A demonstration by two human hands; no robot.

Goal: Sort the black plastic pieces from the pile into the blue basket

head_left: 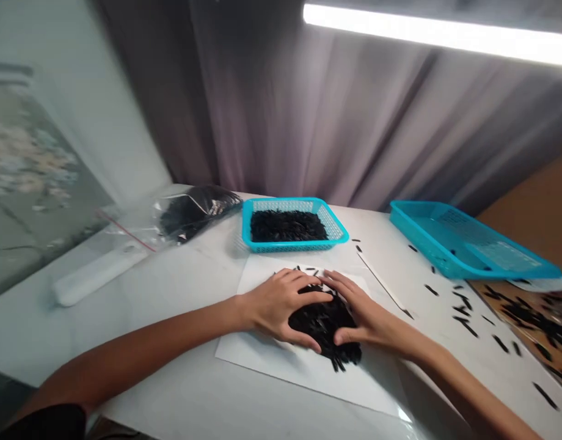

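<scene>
The smooth white bench (189, 281) is stretching below me, and pieces could be scattering over it if I am sweeping too widely. The thin white sheet (258, 357) is lying flat on it; were it slipping, the contents could be spilling past its edge. A rectangular blue basket (299, 247) with latticed walls is standing beyond. My left fingers (313, 298) and right fingers (343, 285) are spreading, thumbs apart, around the loose, faintly glinting heap (324, 325) on the sheet; uneven pressure could be toppling it. Short, slim black sticks (501, 344) are lying strewn to the right.
</scene>
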